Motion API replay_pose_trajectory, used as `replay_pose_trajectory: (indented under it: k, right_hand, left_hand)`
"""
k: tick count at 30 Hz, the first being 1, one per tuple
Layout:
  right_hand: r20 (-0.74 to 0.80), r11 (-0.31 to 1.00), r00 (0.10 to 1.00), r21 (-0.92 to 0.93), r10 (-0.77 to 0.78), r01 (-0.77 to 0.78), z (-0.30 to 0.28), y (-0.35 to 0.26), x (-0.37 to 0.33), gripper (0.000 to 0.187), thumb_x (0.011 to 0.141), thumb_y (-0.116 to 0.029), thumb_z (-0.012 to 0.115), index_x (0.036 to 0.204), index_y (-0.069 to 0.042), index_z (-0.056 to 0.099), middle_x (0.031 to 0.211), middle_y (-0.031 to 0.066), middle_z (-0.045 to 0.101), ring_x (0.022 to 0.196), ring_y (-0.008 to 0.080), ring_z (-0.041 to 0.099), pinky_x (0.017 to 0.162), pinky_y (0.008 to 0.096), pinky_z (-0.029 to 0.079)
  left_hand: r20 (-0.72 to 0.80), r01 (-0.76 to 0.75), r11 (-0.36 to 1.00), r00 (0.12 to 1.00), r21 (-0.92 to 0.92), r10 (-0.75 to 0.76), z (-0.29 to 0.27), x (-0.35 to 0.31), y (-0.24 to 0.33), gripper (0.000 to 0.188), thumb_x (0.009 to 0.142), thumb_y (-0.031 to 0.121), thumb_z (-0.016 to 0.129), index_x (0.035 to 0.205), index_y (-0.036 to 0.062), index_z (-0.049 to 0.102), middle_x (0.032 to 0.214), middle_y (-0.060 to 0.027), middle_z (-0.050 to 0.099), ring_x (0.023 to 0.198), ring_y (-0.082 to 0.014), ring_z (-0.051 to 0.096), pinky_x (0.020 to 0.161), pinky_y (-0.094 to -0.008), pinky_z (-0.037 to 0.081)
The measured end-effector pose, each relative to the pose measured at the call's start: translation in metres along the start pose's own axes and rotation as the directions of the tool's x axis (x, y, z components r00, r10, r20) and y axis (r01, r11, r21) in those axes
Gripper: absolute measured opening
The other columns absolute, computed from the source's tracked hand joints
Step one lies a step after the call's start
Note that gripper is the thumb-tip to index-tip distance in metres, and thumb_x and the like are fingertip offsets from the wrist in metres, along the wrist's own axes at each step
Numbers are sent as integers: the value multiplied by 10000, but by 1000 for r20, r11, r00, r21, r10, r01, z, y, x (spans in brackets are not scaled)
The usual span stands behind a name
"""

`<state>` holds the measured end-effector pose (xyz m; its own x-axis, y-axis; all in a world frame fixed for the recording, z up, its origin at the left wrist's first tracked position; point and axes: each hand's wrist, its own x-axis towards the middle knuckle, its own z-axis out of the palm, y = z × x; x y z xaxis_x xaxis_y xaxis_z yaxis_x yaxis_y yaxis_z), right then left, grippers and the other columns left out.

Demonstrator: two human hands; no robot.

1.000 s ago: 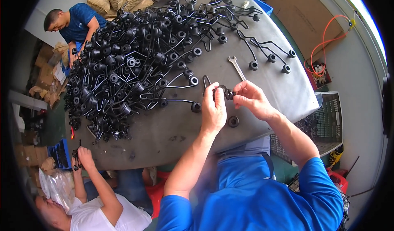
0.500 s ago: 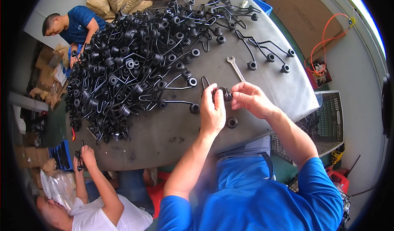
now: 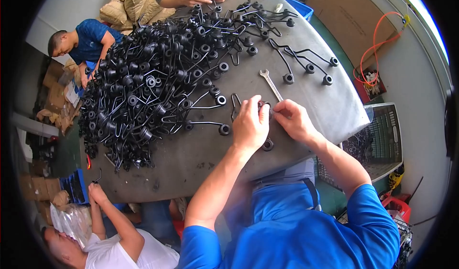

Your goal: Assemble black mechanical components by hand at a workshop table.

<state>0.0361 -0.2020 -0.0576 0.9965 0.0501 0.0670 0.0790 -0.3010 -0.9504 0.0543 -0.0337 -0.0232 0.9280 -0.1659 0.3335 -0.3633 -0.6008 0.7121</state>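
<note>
My left hand (image 3: 251, 124) is closed around a black bent-wire bracket; its wire loop (image 3: 235, 106) sticks out left of the fingers. At the fingertips shows a black rubber bushing (image 3: 266, 108), partly hidden by the hand. My right hand (image 3: 292, 120) pinches at the bushing's right side, thumb and finger pressed together. An open-end wrench (image 3: 271, 85) lies just beyond my right hand, its lower end by the fingers. On the table below the hands sits a loose black bushing (image 3: 267, 145).
A large heap of black wire brackets with bushings (image 3: 158, 82) covers the table's left and middle. Several brackets (image 3: 306, 61) lie apart at right. Co-workers handle parts at the far side and left. A plastic crate (image 3: 382, 135) stands beyond the table's right edge.
My right fingers have closed in tighter at the bushing, and my left hand has turned slightly over it. The view has shifted a little. The far co-worker's hands show more fully.
</note>
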Motion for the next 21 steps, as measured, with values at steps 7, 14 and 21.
replay_pose_trajectory:
  k: [7,14,21]
  right_hand:
    - [47,843,955,-459,-292,280,-17,-13,-12,418,760,-31,677,1168,-39,586,1066,167,632,978,358,594,900,418,478]
    - [112,936,941,-116,-320,332,-9,-44,-13,466,779,-78,713,1224,-46,580,1152,159,603,1032,341,620,859,390,529]
    - [416,781,865,-424,-282,459,-37,-30,-42,468,787,-115,730,1227,-60,580,1179,169,597,1004,363,633,822,413,543]
  left_hand:
    - [24,1,999,1000,-36,0,5,13,-8,311,912,263,631,1114,30,591,991,-191,647,901,-375,646,765,-442,525]
    - [127,140,867,988,-479,-90,4,-19,16,398,922,223,689,1209,-13,548,927,-120,673,777,-137,644,681,-275,524]
    - [-61,-11,984,998,179,22,-55,-55,-6,464,783,107,752,1209,32,584,854,-91,627,624,-193,571,581,-333,498]
